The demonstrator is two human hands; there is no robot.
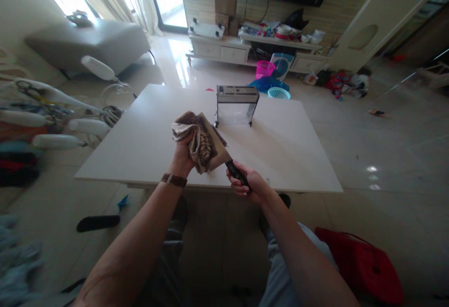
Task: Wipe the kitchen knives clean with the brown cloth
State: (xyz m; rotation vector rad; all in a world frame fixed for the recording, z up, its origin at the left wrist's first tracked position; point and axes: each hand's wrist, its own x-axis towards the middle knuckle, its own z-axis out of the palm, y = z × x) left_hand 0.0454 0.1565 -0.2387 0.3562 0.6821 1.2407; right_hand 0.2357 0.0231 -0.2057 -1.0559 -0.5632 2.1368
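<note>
My right hand is closed around the black handle of a cleaver, whose broad blade points up and to the left. A bunched brown and cream cloth is gripped in my left hand, and it lies against the blade's flat side. Part of the cloth also shows behind the blade's far edge. Both hands are above the near edge of the white table. Beyond them on the tabletop stands a knife block with a slotted dark top and clear sides.
A small red piece lies at the table's far edge. Behind it on the floor are a light-blue basket and a pink basket. A red bag is at lower right. White padded stand arms reach toward the table's left side.
</note>
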